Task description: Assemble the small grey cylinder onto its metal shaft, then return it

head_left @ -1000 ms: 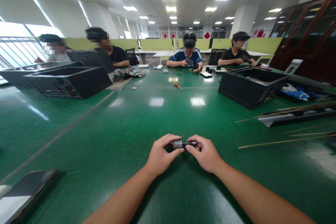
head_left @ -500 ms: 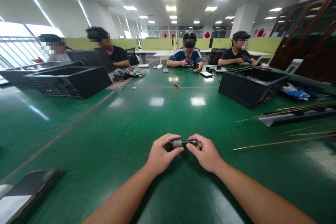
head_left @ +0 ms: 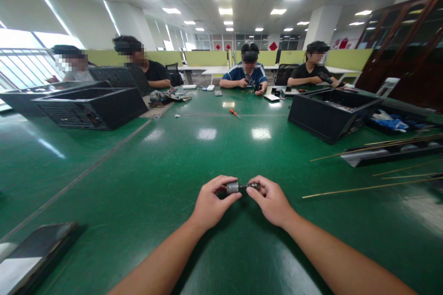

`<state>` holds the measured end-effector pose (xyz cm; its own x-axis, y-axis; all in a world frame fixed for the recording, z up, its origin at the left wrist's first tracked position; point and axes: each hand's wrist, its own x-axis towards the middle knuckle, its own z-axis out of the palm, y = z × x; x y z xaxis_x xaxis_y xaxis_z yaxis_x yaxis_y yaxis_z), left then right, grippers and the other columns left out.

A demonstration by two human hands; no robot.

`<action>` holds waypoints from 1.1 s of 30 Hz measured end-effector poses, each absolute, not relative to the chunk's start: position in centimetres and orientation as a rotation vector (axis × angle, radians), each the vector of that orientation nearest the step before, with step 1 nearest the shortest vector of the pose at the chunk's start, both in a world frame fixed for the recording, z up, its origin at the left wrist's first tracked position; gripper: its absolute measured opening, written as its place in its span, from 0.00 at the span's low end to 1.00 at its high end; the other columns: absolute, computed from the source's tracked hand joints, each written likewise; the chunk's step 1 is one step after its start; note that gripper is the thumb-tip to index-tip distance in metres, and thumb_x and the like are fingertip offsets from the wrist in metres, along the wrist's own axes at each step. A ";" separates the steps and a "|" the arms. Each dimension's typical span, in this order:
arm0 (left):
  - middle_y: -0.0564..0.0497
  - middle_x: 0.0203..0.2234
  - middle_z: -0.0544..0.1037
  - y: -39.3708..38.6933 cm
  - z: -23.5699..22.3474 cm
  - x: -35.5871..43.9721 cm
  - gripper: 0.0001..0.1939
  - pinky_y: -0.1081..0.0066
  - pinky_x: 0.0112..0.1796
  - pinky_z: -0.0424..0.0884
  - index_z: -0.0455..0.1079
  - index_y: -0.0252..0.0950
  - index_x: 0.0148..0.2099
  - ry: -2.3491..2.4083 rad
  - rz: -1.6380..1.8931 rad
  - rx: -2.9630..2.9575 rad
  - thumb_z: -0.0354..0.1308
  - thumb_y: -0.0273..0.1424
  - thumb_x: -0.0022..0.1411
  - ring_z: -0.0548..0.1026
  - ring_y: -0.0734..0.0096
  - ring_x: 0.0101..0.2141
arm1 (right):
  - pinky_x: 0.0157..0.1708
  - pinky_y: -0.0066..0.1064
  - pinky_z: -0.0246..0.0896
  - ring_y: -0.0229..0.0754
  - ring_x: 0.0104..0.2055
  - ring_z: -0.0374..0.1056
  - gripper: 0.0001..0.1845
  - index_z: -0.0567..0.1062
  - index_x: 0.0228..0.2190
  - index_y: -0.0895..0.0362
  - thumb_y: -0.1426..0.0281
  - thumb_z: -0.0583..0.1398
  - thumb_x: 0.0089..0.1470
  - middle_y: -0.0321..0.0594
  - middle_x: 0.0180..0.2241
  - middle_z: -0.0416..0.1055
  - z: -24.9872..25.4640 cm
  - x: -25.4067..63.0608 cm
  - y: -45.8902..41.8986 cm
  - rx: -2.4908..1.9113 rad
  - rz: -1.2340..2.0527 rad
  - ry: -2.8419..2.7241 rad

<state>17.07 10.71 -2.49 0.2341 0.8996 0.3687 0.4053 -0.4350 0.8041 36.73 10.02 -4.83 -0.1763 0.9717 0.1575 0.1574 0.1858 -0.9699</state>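
Low over the green table (head_left: 145, 179), both my hands pinch one small part between them. My left hand (head_left: 211, 203) grips its silver cylindrical body (head_left: 232, 187) between thumb and fingers. My right hand (head_left: 272, 200) pinches the thin dark end (head_left: 249, 186) that sticks out of the cylinder to the right. Both hands are closed on it and both forearms reach in from the bottom edge.
A black open case (head_left: 93, 106) stands at the left, another black case (head_left: 328, 113) at the right. Thin long rods (head_left: 367, 188) and a dark tray (head_left: 391, 152) lie to the right. A dark flat panel (head_left: 38, 244) lies at bottom left. Several people sit at the far side; a red-handled screwdriver (head_left: 235, 113) lies mid-table.
My hands and the small part have drifted slightly up and away from me. The dark end looks a little thinner and more exposed between the two hands.
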 end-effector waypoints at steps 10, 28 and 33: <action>0.48 0.37 0.79 10.9 -2.7 17.0 0.16 0.68 0.40 0.74 0.75 0.38 0.44 1.195 1.154 1.896 0.67 0.33 0.52 0.77 0.65 0.38 | 0.22 0.25 0.49 0.34 0.22 0.54 0.12 0.71 0.33 0.57 0.60 0.59 0.55 0.31 0.22 0.61 -5.0 36.7 10.1 -1.133 1.151 -1.457; 0.48 0.37 0.78 10.9 -2.6 17.1 0.15 0.67 0.41 0.74 0.75 0.39 0.44 1.206 1.151 1.856 0.66 0.33 0.53 0.77 0.65 0.39 | 0.23 0.27 0.54 0.35 0.24 0.60 0.14 0.71 0.33 0.57 0.58 0.59 0.55 0.33 0.25 0.65 -5.7 36.8 10.6 -1.125 1.126 -1.424; 0.49 0.37 0.78 11.0 -2.7 17.0 0.15 0.67 0.41 0.74 0.75 0.39 0.44 1.210 1.152 1.855 0.67 0.34 0.52 0.77 0.65 0.39 | 0.24 0.26 0.55 0.36 0.25 0.62 0.14 0.70 0.32 0.57 0.58 0.59 0.55 0.34 0.26 0.67 -5.6 36.9 10.6 -1.123 1.130 -1.420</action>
